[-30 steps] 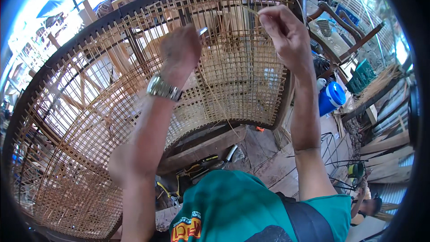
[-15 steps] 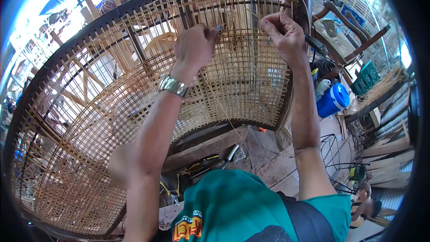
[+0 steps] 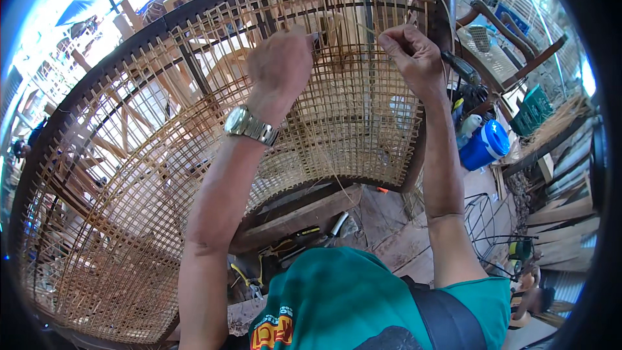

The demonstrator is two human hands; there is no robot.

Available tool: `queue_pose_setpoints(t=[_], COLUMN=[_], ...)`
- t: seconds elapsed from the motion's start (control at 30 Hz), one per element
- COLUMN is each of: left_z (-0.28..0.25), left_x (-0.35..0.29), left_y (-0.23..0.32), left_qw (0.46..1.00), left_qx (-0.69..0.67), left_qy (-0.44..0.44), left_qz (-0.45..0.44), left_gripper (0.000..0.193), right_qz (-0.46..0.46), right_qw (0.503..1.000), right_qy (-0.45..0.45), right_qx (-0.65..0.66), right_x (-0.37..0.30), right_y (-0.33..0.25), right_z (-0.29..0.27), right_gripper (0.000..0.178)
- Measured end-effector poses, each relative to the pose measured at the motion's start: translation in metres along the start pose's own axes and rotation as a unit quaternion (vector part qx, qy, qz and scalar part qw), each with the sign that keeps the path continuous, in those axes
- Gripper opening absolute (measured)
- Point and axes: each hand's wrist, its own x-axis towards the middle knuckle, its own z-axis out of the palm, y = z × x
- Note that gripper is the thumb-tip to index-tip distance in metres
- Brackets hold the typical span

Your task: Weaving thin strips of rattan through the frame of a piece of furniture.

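Observation:
A wide curved frame of dark wood (image 3: 129, 44) is filled with an open lattice of woven cane (image 3: 330, 123). My left hand (image 3: 280, 68), with a metal watch (image 3: 249, 125) at its wrist, is closed over the upper middle of the lattice. A small grey tip (image 3: 315, 37) shows past its fingers; the rest of that object is hidden. At the upper right, my right hand (image 3: 414, 55) pinches thumb to forefinger. A thin cane strand (image 3: 368, 28) runs from this pinch toward the upper left.
Below the panel lies a wooden beam (image 3: 298, 217), with yellow-handled pliers (image 3: 249, 277) near it. To the right are a blue jug (image 3: 486, 142), a wooden chair frame (image 3: 518, 68), a green crate (image 3: 532, 109) and a black wire rack (image 3: 489, 227).
My left hand has shifted slightly left and down, its wrist turned so the watch face shows. The right hand has moved slightly right and down, still pinching.

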Motion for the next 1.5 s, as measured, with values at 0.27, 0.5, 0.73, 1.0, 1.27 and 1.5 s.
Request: queue_pose_setpoints(t=[0.27,0.5,0.73,1.0,1.27,1.5], left_z=[0.032,0.028,0.012,0.014,0.022,0.028], left_x=[-0.003,0.007,0.03,0.035,0.019,0.022], left_y=[-0.033,-0.036,-0.039,-0.033,-0.059,-0.062], left_qw=[0.974,0.983,0.985,0.996,0.972,0.972], left_qx=[-0.219,-0.175,-0.155,-0.046,-0.229,-0.226], left_qy=[0.029,0.045,-0.005,-0.025,-0.002,0.041], left_qz=[-0.038,-0.021,0.07,0.076,0.044,0.04], left_gripper=[0.057,0.052,0.039,0.023,0.037,0.037], right_qz=[0.0,-0.017,-0.03,-0.101,-0.045,-0.019], right_qw=[1.0,0.999,0.998,0.984,0.997,0.997], right_qy=[-0.014,-0.02,-0.033,-0.055,-0.065,-0.07], right_qx=[-0.009,-0.043,-0.046,-0.137,-0.023,-0.017], right_x=[0.003,0.001,0.007,0.036,0.038,0.042], right_y=[-0.008,-0.02,-0.024,-0.019,-0.01,-0.008], right_z=[-0.004,-0.002,0.017,0.051,0.042,0.038], right_gripper=[0.017,0.016,0.014,0.018,0.021,0.023])
